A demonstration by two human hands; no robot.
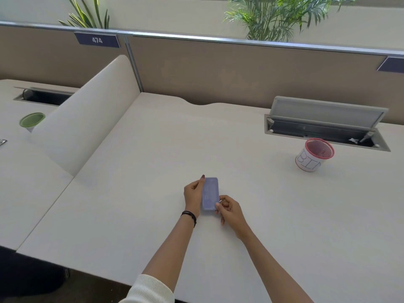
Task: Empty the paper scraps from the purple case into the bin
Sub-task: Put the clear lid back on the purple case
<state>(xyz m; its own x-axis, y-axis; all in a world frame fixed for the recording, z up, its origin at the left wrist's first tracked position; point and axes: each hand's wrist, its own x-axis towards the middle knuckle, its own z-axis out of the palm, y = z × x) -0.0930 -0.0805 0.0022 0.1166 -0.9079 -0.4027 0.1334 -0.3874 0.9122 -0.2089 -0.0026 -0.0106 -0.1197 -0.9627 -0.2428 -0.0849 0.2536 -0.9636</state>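
Both hands hold the purple case [210, 193]: left hand [193, 194] along its side, right hand [229, 209] pinching a corner. It looks shut. The bin [314, 155] waits far off, so no scraps are tipped yet.

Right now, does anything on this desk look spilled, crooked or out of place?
Nothing spilled. The purple case is shut, held by the left hand and right hand. The bin stands upright. Only oddity: a small white scrap in the open cable tray.
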